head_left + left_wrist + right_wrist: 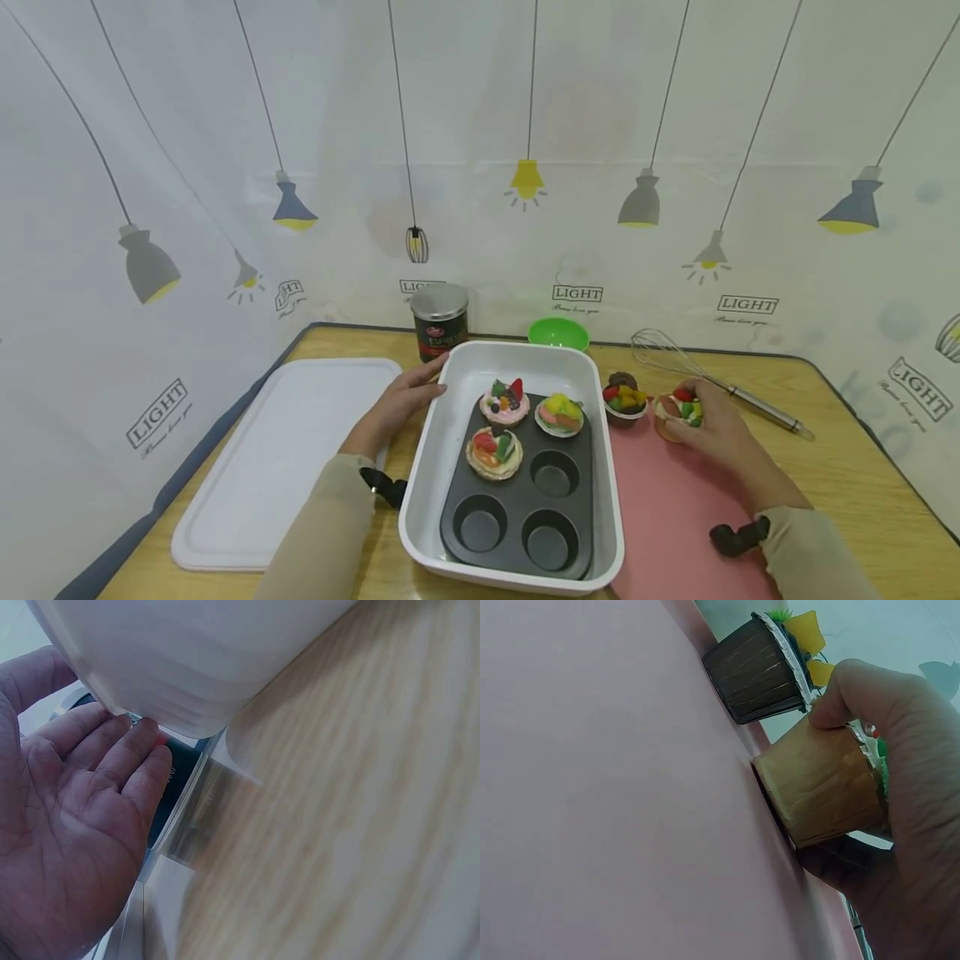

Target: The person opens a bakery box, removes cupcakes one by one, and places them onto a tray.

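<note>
My right hand (pixel 712 421) grips a fruit-topped toy cupcake (pixel 825 780) in a tan paper cup, thumb and fingers around its sides, at the far end of the pink mat (pixel 667 517). A dark-cupped cupcake (pixel 624 400) stands just left of it. My left hand (pixel 401 404) touches the left side of a white tray (pixel 418 483); its fingers are fairly straight, with fingertips at the outer wall (pixel 172 675). Inside the tray lies a dark muffin pan (pixel 517 492) bearing a pink cupcake (pixel 505 408), a yellow-topped cupcake (pixel 559 414) and a cream cupcake (pixel 494 454).
A white board (pixel 285 458) lies at the left. Behind the tray stand an espresso tin (pixel 440 321) and a green bowl (pixel 558 333). At the back right a whisk (pixel 720 379) lies on the wooden table (pixel 847 475). A printed curtain (pixel 480 125) hangs behind.
</note>
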Tool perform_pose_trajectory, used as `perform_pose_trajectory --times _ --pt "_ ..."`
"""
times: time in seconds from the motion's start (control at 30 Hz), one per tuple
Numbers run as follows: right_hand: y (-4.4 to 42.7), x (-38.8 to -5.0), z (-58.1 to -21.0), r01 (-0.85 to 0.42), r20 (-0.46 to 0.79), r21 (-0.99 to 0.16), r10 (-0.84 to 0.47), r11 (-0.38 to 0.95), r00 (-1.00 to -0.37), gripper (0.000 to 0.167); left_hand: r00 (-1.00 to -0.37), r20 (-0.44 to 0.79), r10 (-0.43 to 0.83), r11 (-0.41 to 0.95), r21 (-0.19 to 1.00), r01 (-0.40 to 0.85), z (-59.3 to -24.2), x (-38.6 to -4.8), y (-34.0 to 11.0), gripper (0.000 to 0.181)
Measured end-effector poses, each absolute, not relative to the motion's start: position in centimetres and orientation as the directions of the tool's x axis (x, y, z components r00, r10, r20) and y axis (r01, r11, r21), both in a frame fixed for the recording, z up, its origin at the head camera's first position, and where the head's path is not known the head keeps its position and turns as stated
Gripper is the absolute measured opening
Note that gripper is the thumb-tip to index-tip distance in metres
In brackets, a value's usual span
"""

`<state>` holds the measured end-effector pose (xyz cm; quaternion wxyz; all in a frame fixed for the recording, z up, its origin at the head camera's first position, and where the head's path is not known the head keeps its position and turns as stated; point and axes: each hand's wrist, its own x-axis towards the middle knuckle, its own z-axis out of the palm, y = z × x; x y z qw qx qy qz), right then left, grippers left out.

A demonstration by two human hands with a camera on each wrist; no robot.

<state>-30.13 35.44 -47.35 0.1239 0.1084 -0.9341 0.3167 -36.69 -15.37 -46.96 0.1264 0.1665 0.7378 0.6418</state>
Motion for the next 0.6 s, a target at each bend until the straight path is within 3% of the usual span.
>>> perform_pose_trajectory --times 0.6 --pt "35.36 -30.12 -47.40 -0.312 0.300 -0.519 -0.172 0.796 -0.938 0.068 -0.917 0.014 0.397 0.122 0.990 0.068 -46.72 -36.44 -15.36 0.060"
